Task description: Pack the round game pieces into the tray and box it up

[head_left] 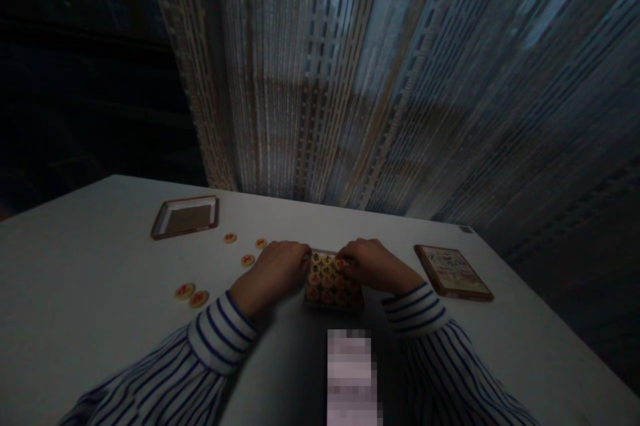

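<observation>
Xiangqi box [330,293] at tabletop [100,293] centre, near side. Left hand [275,273] curled narrow against left edge. Right hand [373,266] curled over far row; pinch on disc impossible to tell. Probably best: brace box both sides, seat discs flat, rows tight. Loose discs [247,260] left.

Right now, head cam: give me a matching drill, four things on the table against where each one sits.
Things:
1. empty tray
2. printed lid
3. box of round pieces
4. loose round pieces

Places:
A. between the left hand and the right hand, fingers on its far edge
B. right of the right hand
C. scattered left of the left hand
D. far left, beyond the scattered ones

Pairs: 1-D, 2-B, 3-A, 4-C.
</observation>
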The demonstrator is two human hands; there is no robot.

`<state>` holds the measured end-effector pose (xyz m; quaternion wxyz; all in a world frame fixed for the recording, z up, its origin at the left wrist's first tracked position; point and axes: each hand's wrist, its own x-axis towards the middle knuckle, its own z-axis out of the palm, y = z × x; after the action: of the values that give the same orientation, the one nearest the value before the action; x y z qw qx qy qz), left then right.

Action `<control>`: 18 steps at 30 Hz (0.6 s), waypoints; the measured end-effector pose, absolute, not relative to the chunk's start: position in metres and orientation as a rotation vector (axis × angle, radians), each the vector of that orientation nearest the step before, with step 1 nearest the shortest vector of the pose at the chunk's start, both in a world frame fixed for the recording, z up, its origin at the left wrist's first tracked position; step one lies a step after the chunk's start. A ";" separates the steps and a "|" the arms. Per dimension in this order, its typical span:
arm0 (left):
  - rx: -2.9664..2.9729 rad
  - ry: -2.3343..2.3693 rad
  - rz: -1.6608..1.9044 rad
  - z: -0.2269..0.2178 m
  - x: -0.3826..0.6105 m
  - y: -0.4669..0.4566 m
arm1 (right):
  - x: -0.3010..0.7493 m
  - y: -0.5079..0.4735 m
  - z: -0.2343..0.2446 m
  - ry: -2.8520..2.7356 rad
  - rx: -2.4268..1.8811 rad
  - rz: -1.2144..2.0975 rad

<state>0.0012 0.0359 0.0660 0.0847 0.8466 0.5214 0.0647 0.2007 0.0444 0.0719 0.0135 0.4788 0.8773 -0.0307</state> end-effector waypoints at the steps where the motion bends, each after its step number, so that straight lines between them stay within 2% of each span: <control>1: 2.524 1.559 0.179 0.067 0.001 0.036 | 0.201 0.044 0.071 2.730 1.493 -0.103; 18: 2.524 1.582 0.163 0.068 0.002 0.036 | 0.200 0.046 0.069 2.713 1.446 -0.151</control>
<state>0.0017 0.0363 0.0677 0.0790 0.8434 0.5286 0.0545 0.2002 0.0457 0.0687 0.0319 0.4694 0.8810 -0.0491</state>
